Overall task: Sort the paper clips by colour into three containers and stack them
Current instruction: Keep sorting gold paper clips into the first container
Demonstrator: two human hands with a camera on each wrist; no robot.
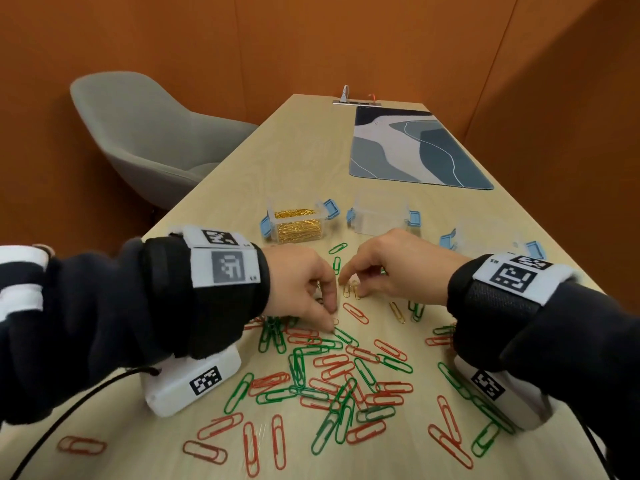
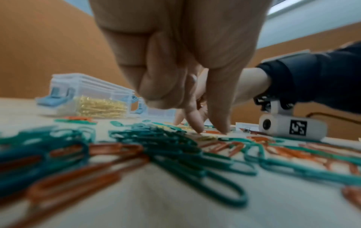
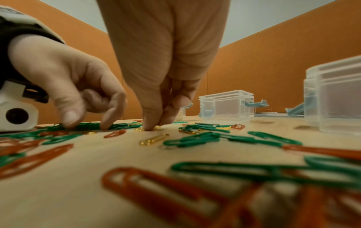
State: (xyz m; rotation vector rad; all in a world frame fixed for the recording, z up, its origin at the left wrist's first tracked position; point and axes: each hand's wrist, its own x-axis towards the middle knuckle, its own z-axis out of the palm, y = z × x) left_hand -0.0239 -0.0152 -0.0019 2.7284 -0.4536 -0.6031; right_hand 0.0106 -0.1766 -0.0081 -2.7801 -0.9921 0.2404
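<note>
Red and green paper clips [image 1: 332, 372] lie scattered over the wooden table [image 1: 242, 188]. Behind them stand three clear containers with blue latches: the left one [image 1: 298, 221] holds gold clips, while the middle one [image 1: 381, 214] and the right one [image 1: 491, 235] look empty. My left hand [image 1: 331, 318] has thumb and forefinger tips on the table, pinching a small gold clip [image 1: 335, 321]. My right hand [image 1: 349, 285] pinches gold clips [image 3: 148, 128] against the table with thumb and forefinger together. Another gold clip [image 1: 397, 312] lies loose near the right hand.
A patterned desk mat [image 1: 415, 150] lies at the far right of the table, and a grey chair [image 1: 145, 133] stands off its left edge. Both wrist cameras [image 1: 194, 382] [image 1: 498, 393] rest on the table among the clips. A black cable [image 1: 69, 410] trails to the lower left.
</note>
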